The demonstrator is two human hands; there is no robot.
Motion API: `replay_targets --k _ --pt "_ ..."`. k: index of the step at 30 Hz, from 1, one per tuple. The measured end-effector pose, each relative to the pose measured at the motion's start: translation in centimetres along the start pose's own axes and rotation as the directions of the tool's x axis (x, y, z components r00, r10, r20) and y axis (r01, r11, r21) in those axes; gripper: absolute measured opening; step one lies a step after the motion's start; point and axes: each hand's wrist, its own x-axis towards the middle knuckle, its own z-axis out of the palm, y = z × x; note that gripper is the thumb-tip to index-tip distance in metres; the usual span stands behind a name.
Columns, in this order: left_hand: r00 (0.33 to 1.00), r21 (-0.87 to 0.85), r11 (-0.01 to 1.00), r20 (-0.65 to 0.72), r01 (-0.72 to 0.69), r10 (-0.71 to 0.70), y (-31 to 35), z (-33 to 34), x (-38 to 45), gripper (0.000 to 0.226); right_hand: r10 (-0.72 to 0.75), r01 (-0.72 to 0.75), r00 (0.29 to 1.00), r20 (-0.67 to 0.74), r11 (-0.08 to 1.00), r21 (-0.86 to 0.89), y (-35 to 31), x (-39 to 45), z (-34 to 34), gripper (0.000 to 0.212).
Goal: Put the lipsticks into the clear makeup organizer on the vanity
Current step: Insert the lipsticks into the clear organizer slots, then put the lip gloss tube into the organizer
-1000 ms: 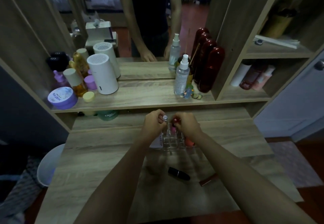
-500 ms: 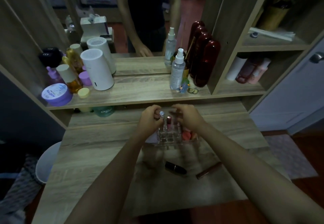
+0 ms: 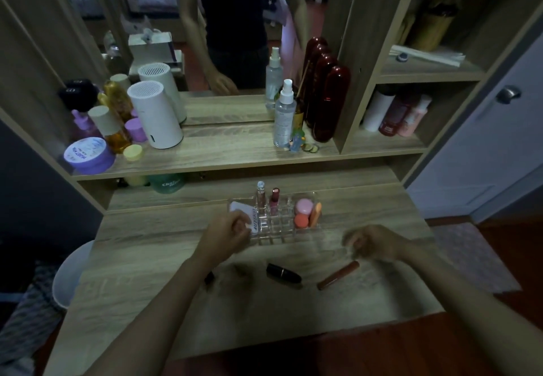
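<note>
Two lipsticks [image 3: 268,199] upright in organizer [image 3: 305,236] slots at frame center, black tube [image 3: 283,272] and brown tube [image 3: 338,275] loose on tabletop [image 3: 147,258] below; left hand [image 3: 226,234] curled, apparently empty, bracing organizer edge, right hand [image 3: 373,243] blurred, grip unclear.

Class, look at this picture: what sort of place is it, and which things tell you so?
Most likely a bedroom vanity: a mirror reflecting a bed, a shelf of bottles and jars, and a clear makeup organizer holding lipsticks.
</note>
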Motion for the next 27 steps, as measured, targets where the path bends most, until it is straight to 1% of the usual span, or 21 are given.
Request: replay_targets --k 2,3,5,8,9,10,11,12,14,15,17,18,19,21,22,24,27 --pt "0.999 -0.010 0.999 0.020 0.048 -0.048 -0.9 0.0 -1.5 0.007 -0.004 0.001 1.000 -0.023 0.995 -0.097 0.6 0.2 2.2 0.038" --pt "0.997 -0.011 0.997 0.006 0.082 -0.082 -1.4 0.0 -2.0 0.007 -0.012 0.006 0.999 -0.051 0.992 -0.125 0.7 0.3 3.0 0.039" --pt "0.984 -0.004 0.986 -0.062 0.169 -0.169 -2.3 -0.1 -2.8 0.008 -0.043 0.027 0.994 -0.103 0.987 -0.156 1.1 0.4 3.9 0.036" --pt "0.947 -0.022 0.960 -0.162 0.278 -0.277 -3.6 -0.2 -3.8 0.009 -0.072 0.044 0.986 -0.147 0.982 -0.185 1.1 0.3 4.3 0.026" --pt "0.938 -0.036 0.953 -0.171 0.301 -0.303 -4.0 -0.2 -4.1 0.011 -0.085 0.054 0.984 -0.156 0.979 -0.196 1.0 0.3 4.4 0.026" --pt "0.930 -0.057 0.946 -0.173 0.319 -0.324 -4.4 -0.1 -4.4 0.012 -0.091 0.057 0.982 -0.165 0.978 -0.200 1.1 0.3 4.6 0.032" --pt "0.924 -0.084 0.940 -0.174 0.332 -0.342 -4.7 0.0 -4.7 0.014 -0.095 0.061 0.980 -0.174 0.979 -0.193 1.1 0.3 4.7 0.037" --pt "0.917 -0.113 0.933 -0.176 0.343 -0.358 -4.8 0.0 -4.9 0.015 -0.102 0.067 0.978 -0.180 0.980 -0.190 1.0 0.2 4.7 0.035" --pt "0.901 -0.149 0.919 -0.190 0.366 -0.390 -4.7 0.2 -4.9 0.016 -0.113 0.082 0.978 -0.175 0.981 -0.178 1.0 0.1 4.3 0.021" --pt "0.894 -0.155 0.913 -0.199 0.376 -0.402 -4.5 0.2 -4.8 0.018 -0.113 0.089 0.980 -0.164 0.985 -0.145 1.0 0.0 4.1 0.020" --pt "0.889 -0.160 0.911 -0.206 0.381 -0.408 -4.0 0.5 -4.3 0.024 -0.121 0.110 0.981 -0.149 0.991 -0.078 0.9 -0.3 3.0 0.025" --pt "0.891 -0.167 0.912 -0.208 0.375 -0.404 -3.7 0.7 -4.0 0.026 -0.115 0.109 0.982 -0.151 0.993 -0.045 0.8 -0.5 2.3 0.023" --pt "0.890 -0.180 0.912 -0.213 0.369 -0.403 -3.4 0.9 -3.7 0.027 -0.101 0.101 0.982 -0.160 0.995 -0.007 0.6 -0.7 1.5 0.016" --pt "0.885 -0.214 0.906 -0.224 0.364 -0.408 -2.8 1.3 -3.2 0.025 -0.066 0.079 0.975 -0.212 0.995 0.053 -0.1 -1.2 -0.5 0.007" --pt "0.881 -0.229 0.902 -0.227 0.366 -0.415 -2.6 1.4 -3.0 0.024 -0.066 0.085 0.964 -0.257 0.994 0.062 -0.7 -1.5 -1.5 0.008" --pt "0.872 -0.245 0.891 -0.224 0.381 -0.435 -2.4 1.8 -2.6 0.025 -0.112 0.135 0.933 -0.343 0.990 0.045 -2.1 -2.1 -3.8 0.019" --pt "0.856 -0.271 0.869 -0.209 0.414 -0.472 -2.5 2.2 -2.2 0.025 -0.162 0.198 0.876 -0.455 0.980 0.032 -5.1 -2.4 -6.3 0.016"
